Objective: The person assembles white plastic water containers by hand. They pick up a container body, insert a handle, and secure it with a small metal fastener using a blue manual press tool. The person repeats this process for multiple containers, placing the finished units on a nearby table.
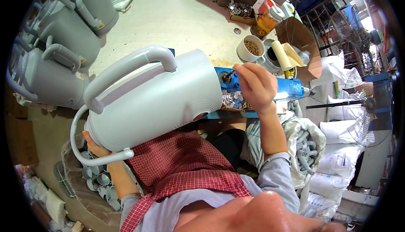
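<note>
We hold 1 large grey plastic jug body (156, 97) across our lap at the table's (177, 17) near edge, left hand (95, 145) cupping its base. Right hand (255, 86) pinches a small screw (230, 72); 3 handled grey jugs (63, 42) stand finished at the far-left corner, this 1 unfinished.

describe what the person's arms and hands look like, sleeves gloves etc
Both hands are bare: no gloves, rings or watch show on the left hand or right hand. Grey sleeves are pushed up, bunched near each elbow, leaving the forearms uncovered. A red checked apron lies over the grey top.
</note>
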`<state>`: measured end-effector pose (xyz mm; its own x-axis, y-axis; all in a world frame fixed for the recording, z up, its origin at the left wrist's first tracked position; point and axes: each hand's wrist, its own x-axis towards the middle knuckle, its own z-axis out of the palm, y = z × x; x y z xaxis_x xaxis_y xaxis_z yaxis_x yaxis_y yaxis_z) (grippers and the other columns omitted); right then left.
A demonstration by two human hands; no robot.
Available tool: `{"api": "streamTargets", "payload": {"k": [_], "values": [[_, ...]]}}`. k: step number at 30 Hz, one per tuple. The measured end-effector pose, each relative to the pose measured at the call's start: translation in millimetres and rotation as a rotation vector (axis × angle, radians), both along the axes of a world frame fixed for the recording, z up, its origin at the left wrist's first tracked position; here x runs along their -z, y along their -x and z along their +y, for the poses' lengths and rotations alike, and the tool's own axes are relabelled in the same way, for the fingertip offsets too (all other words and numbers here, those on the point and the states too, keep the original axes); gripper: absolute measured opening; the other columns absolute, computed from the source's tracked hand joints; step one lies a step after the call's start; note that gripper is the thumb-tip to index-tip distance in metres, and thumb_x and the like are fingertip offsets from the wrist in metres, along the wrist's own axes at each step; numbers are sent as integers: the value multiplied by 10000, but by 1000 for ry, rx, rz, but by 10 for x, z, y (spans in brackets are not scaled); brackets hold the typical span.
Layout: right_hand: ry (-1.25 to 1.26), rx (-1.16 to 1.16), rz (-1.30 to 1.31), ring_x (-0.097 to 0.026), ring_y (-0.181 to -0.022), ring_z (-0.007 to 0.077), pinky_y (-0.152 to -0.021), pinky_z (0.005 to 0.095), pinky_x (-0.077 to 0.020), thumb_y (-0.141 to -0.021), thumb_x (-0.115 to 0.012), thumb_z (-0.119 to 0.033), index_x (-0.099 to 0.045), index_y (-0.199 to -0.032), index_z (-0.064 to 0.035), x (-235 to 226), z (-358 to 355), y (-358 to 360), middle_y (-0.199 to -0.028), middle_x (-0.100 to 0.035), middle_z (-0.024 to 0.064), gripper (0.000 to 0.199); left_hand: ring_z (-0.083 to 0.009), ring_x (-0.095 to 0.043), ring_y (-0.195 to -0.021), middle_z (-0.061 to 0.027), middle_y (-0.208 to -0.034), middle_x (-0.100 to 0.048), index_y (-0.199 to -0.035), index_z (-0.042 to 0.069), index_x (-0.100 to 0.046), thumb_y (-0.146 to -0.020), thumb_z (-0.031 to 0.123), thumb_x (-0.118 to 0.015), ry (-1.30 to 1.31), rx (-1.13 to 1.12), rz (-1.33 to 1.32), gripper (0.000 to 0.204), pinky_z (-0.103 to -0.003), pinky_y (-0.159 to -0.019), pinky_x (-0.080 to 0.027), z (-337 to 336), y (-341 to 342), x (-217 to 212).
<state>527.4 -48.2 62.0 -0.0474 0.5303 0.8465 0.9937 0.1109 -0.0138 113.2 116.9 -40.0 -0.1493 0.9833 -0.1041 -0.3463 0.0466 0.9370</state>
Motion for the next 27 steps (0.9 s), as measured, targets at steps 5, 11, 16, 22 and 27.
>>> {"api": "streamTargets", "payload": {"k": [5, 11, 16, 22, 27], "values": [[52, -12, -39, -642, -663, 196, -552, 282, -498, -662, -773, 33, -714, -981, -56, 48, -13, -24, -880, -654, 61, 336, -217, -661, -967, -137, -1129, -651, -1218, -17, -575, -1036, 444, -363, -14, 59, 36, 539, -334, -809, -562, 33, 43, 78], [78, 29, 239, -649, -699, 202, -584, 278, -506, -695, -789, -28, -705, -996, -23, -15, -169, 30, -898, -650, 91, 312, -217, -671, -945, -149, -1096, -660, -1204, -29, -576, -1023, 460, -388, -68, 81, -35, 554, -336, -784, -571, 144, -60, 133], [177, -146, 836, -580, -725, 153, -655, 269, -480, -787, -759, -67, -663, -971, 32, 166, -491, 222, -929, -637, 114, 230, -163, -653, -734, -114, -895, -675, -1024, -47, -624, -1024, 460, -390, -230, 119, 11, 559, -317, -645, -552, 223, -503, 104], [67, -76, 1173, -561, -749, 138, -679, 251, -446, -785, -752, -33, -641, -884, 34, 383, -706, 121, -872, -626, 77, 163, -135, -623, -668, -81, -762, -670, -887, -47, -665, -999, 509, -450, -302, 222, 93, 607, -278, -589, -487, 252, -1004, 94], [94, -53, 1137, -570, -746, 143, -679, 256, -455, -765, -763, -22, -642, -851, 31, 471, -727, 80, -818, -620, 75, 158, -125, -609, -627, -81, -769, -674, -887, -44, -666, -1001, 486, -462, -253, 209, 102, 579, -260, -557, -466, 188, -1165, 20]]}}
